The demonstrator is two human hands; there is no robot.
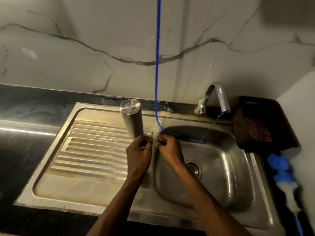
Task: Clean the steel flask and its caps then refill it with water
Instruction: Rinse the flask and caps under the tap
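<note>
The steel flask [132, 119] stands inverted on the ribbed drainboard [88, 150] at the centre of the frame, its flat base up and beaded with water. Its mouth is hidden behind the hands. Mouth-down on the ribs is probably how it drains.

Just below the flask, the left hand [139, 153] curls its fingers round something small and pale at the flask's lower end, perhaps a cap, though it is too hidden to name. The right hand [167, 149] sits just beside it at the left rim of the sink basin [221, 176], fingers clenched round or pinching something small that I cannot make out. Working at the rim probably lets drips fall into the basin.

At right of centre the tap [219, 97] runs a thin stream into the basin, likely left on for rinsing. A blue hose [157, 65] hangs from the top of the frame and curves into the basin. A dark woven basket [260, 125] sits at the right edge of the frame.

Judging by the upended flask, refilling is not yet begun.
</note>
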